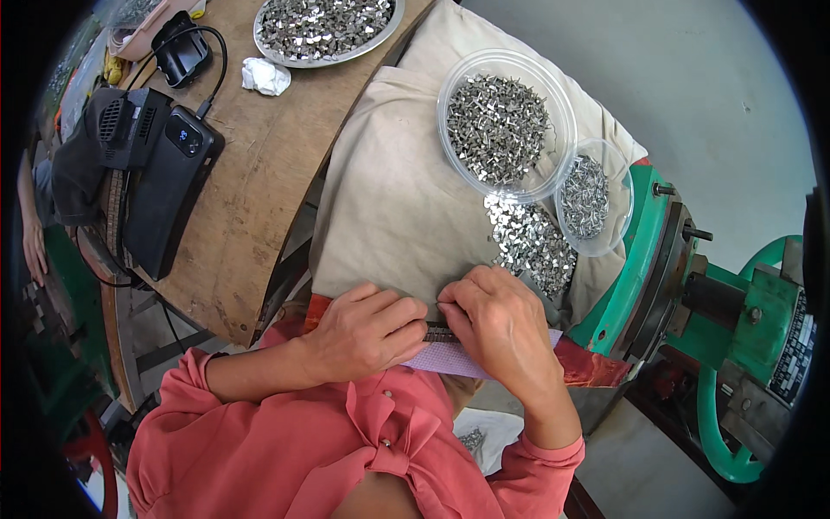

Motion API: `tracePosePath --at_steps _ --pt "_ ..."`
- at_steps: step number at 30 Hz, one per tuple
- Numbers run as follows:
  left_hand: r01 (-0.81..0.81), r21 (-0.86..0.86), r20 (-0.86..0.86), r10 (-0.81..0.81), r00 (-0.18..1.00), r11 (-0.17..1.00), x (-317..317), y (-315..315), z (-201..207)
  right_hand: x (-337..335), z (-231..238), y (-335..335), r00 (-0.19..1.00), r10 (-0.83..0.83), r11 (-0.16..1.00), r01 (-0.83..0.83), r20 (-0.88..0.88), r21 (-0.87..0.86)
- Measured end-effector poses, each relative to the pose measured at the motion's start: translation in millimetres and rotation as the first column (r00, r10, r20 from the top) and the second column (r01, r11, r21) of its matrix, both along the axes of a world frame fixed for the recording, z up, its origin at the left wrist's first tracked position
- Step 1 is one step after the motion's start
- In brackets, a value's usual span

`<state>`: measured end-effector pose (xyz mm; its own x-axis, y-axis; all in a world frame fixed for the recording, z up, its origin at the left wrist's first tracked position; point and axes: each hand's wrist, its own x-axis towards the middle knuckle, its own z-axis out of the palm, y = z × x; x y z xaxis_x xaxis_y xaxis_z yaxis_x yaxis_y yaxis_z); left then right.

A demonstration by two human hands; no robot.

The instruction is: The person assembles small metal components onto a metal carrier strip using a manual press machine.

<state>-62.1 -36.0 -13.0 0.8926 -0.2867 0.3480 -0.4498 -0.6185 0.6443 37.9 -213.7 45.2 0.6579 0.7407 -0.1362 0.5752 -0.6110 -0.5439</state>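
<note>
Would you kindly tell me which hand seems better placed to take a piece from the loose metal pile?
Probably the right hand: its knuckles are close beside the loose metal pile on the beige cloth, while the left hand is farther away.

So one tub (562, 121) sits on the cloth (380, 190), upper right of centre, second tub (619, 208) to its lower right, loose metal pieces (527, 246) just below the first. Power bank (169, 199)'s on the table (259, 173), left.
</note>
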Motion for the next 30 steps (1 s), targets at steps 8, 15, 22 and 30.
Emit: tracePosePath --at_steps 8,15,22,30 --pt "-0.017 0.08 -0.002 0.017 1.0 0.997 14 0 9 8 5 -25 0.904 -0.354 0.919 0.384 -0.241 0.089" --pt "-0.007 0.01 -0.155 0.009 0.988 1.0 18 2 4 -6 -4 -35 0.804 -0.417 0.844 0.515 -0.424 0.147" --pt "0.009 -0.055 -0.156 -0.017 0.988 0.998 17 6 -3 -7 -5 -26 0.94 -0.233 0.939 0.284 -0.248 0.194" --pt "0.015 -0.058 -0.149 -0.023 0.989 0.998 16 6 -3 -15 -5 -22 0.942 -0.244 0.952 0.278 -0.232 0.128"
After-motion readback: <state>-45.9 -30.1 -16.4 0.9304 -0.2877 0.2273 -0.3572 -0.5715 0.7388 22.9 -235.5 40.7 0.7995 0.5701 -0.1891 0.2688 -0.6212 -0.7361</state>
